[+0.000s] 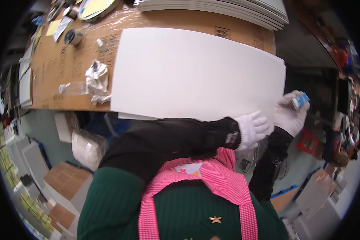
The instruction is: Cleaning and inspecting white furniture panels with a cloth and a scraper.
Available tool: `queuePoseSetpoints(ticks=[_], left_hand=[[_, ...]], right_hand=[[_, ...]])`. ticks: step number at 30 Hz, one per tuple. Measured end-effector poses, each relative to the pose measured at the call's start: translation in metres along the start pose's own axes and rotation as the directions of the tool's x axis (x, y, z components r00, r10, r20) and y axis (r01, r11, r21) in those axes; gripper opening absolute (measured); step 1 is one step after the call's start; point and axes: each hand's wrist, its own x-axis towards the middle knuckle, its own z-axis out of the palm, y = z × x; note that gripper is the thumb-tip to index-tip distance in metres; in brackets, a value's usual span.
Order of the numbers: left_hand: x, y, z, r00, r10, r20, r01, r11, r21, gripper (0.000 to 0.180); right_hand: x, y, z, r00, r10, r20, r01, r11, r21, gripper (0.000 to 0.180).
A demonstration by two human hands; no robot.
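At table edge, gloved hands work on a white board (196, 72).
Left hand (253, 129) presses flat, steadying it; right hand (289, 114) grips a small blue tool (301, 99).

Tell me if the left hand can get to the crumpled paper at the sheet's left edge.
Probably, with a long reach: the left hand rests at the white sheet's right corner, the crumpled paper lies far across, nothing blocking.

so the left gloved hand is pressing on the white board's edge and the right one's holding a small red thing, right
Not quite. In the head view the right hand, in a white glove, holds a small blue object, not a red one. The rest stands: the left hand, also white-gloved, rests on the near right edge of the large white rectangular board lying on the brown cardboard-covered table.
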Motion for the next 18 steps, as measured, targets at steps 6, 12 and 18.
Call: queuePoseSetpoints(ticks=[6, 12, 18], left_hand=[[-0.008, -0.048, 0.016, 0.996, 0.084, 0.0, -0.083, 0.99, 0.113, 0.055], [-0.199, -0.081, -0.129, 0.654, -0.596, -0.466, 0.754, 0.56, 0.342, 0.065], [-0.323, -0.045, -0.199, 0.028, -0.894, -0.448, 0.972, -0.08, 0.221, 0.035]], right_hand=[[0.001, -0.023, -0.029, 0.995, -0.024, -0.098, 0.02, 0.999, -0.04, 0.039], [0.008, -0.006, -0.034, 0.97, -0.007, -0.242, -0.007, 0.998, -0.06, 0.037], [0.01, 0.024, -0.031, 0.977, 0.078, -0.199, -0.088, 0.995, -0.043, 0.037]])
